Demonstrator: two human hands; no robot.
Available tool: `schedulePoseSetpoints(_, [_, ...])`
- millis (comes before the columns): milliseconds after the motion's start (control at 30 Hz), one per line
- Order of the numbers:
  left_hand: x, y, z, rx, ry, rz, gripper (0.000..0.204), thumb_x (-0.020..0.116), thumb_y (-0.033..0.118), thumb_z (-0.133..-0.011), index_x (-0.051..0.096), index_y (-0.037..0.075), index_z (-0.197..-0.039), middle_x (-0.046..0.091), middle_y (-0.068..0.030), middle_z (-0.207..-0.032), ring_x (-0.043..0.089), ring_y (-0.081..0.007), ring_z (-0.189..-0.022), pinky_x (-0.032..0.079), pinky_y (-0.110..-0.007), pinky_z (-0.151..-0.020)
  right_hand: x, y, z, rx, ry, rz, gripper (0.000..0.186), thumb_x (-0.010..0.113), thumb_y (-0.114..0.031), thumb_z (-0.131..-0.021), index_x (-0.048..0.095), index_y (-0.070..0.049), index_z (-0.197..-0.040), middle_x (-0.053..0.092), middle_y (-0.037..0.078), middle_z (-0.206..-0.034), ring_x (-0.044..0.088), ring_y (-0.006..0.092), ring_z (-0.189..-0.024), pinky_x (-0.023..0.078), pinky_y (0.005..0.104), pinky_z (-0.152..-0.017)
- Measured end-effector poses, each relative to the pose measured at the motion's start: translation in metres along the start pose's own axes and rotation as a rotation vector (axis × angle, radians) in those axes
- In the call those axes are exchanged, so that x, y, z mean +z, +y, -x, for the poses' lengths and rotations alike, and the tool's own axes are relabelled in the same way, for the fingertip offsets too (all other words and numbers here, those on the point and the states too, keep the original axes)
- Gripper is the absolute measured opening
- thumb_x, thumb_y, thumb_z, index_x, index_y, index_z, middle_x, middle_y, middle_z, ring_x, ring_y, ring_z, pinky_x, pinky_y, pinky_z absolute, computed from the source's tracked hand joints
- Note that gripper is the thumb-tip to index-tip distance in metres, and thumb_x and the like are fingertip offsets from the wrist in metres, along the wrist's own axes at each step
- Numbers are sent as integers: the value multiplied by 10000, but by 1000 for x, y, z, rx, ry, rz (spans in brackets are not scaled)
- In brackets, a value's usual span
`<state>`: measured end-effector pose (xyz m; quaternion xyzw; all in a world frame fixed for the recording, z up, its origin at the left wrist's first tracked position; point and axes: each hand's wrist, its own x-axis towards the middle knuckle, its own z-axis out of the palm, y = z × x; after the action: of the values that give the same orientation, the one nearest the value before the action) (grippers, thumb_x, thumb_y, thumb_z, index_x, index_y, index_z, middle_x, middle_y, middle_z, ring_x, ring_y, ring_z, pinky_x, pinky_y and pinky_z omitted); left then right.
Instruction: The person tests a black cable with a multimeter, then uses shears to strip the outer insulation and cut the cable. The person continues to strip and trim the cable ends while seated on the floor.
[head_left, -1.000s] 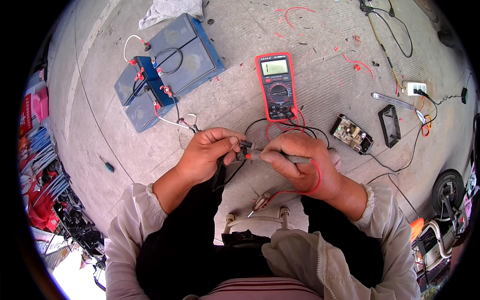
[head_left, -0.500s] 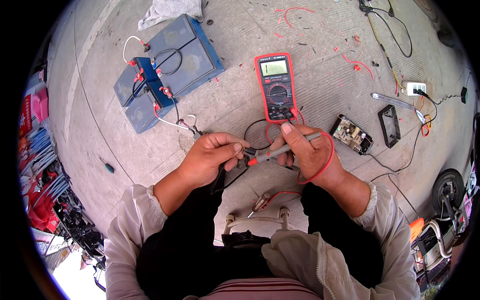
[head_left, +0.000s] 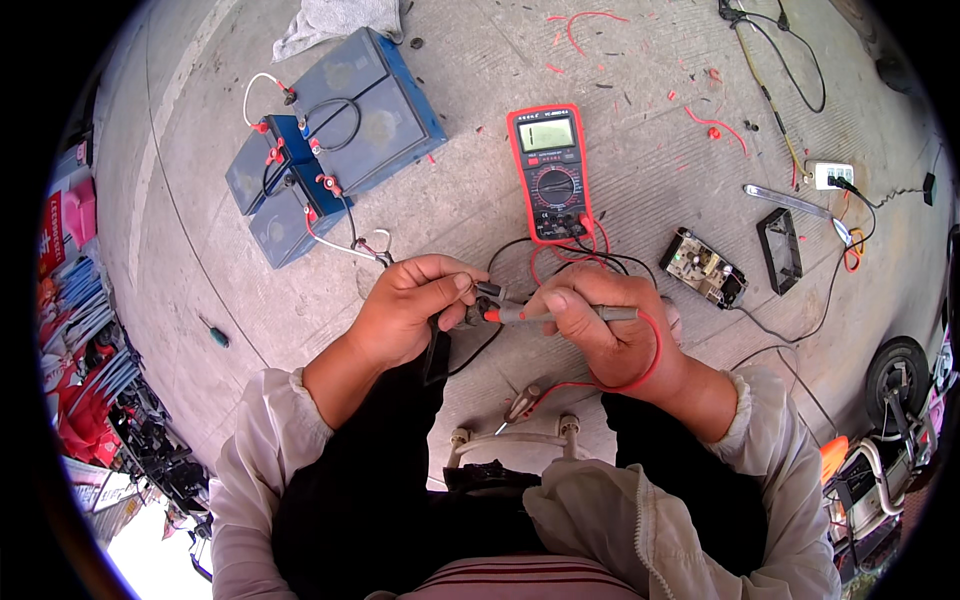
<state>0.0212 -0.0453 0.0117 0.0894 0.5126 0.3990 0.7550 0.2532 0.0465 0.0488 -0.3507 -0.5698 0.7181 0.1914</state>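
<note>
right hand [head_left: 622, 345] clamped on a grey probe [head_left: 616, 313], left hand [head_left: 412, 305] pinching a small black connector [head_left: 487, 288]
the probe's red end sits near the connector, between the hands; a red multimeter [head_left: 552, 175] lies beyond.

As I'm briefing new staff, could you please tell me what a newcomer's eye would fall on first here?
The red-framed digital multimeter on the concrete floor, just above the picture's centre, would probably come first. Below it, the right hand holds a gray test probe close to a small dark part pinched in the left hand. At the upper left, a cluster of blue-sided batteries also stands out.
</note>
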Motion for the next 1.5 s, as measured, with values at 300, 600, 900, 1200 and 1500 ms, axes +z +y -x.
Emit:
schedulePoseSetpoints(300, [0, 1, 2, 1, -11, 21, 187, 584, 45, -940, 660, -58, -1077, 641, -68, -833, 493, -102, -617, 400, -220, -578, 1, 1, 1, -293, -72, 251, 118, 693, -102, -846, 657, -27, -929, 657, 115, -834, 627, 310, -744, 473, 380, -646])
schedulePoseSetpoints(600, [5, 5, 4, -19, -40, -9, 195, 573, 54, -946, 654, -64, -1078, 648, -77, -837, 491, -92, -614, 399, -217, -577, -4, -9, -4, 365, 56, -223, 373, 505, -300, -1012, 665, 13, -886, 649, 80, -777, 592, 115, -657, 483, 260, -608])
schedulePoseSetpoints(900, [8, 4, 6, -46, -74, -51, 195, 568, 60, -950, 658, -63, -1072, 650, -81, -832, 479, -76, -596, 381, -211, -559, -5, -2, -5, 441, 76, -240, 466, 454, -363, -1025, 690, 0, -855, 654, 70, -748, 575, 105, -609, 467, 236, -559])
schedulePoseSetpoints(1200, [3, 3, 6, -44, -79, -30, 199, 575, 64, -946, 658, -65, -1073, 664, -84, -862, 485, -73, -591, 378, -211, -547, -2, -13, -2, 365, 25, -190, 350, 521, -274, -1005, 671, 8, -863, 642, 64, -756, 567, 115, -624, 452, 251, -573])
schedulePoseSetpoints(1500, [-2, 1, 4, -26, -62, 37, 205, 577, 52, -941, 651, -75, -1083, 661, -88, -891, 486, -83, -612, 392, -205, -570, 2, -1, 0, -343, -77, 252, 106, 711, -106, -829, 654, -43, -892, 625, 95, -747, 605, 286, -672, 455, 363, -599])
